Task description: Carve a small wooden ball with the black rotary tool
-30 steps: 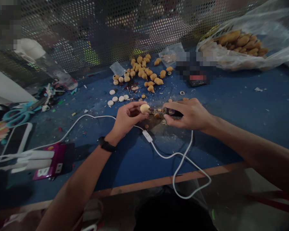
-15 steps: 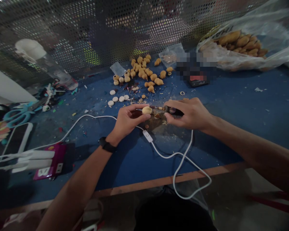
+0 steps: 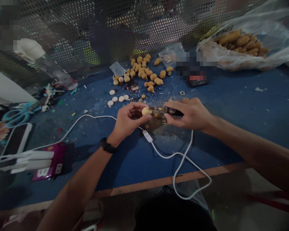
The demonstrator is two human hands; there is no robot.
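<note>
Pinching a small pale gourd between thumb and fingers of the left hand, over the middle of the blue table; gripping a dark power tool in the right hand, with fingers over the body and thumb below; aiming the thin shaft leftward, its dark tip at the gourd's upper right edge, perhaps touching, though too small and dim to be sure; wearing a black wristband on the left wrist; working above scraps strewn between the hands; having a white cord with a switch nearer the body, looped over the table's front edge; facing a heap of tan gourds beyond the hands, with white discs in front to the left; facing also, at far right, a clear plastic bag holding more tan gourds; keeping blue scissors and a purple box well off to the left.
</note>
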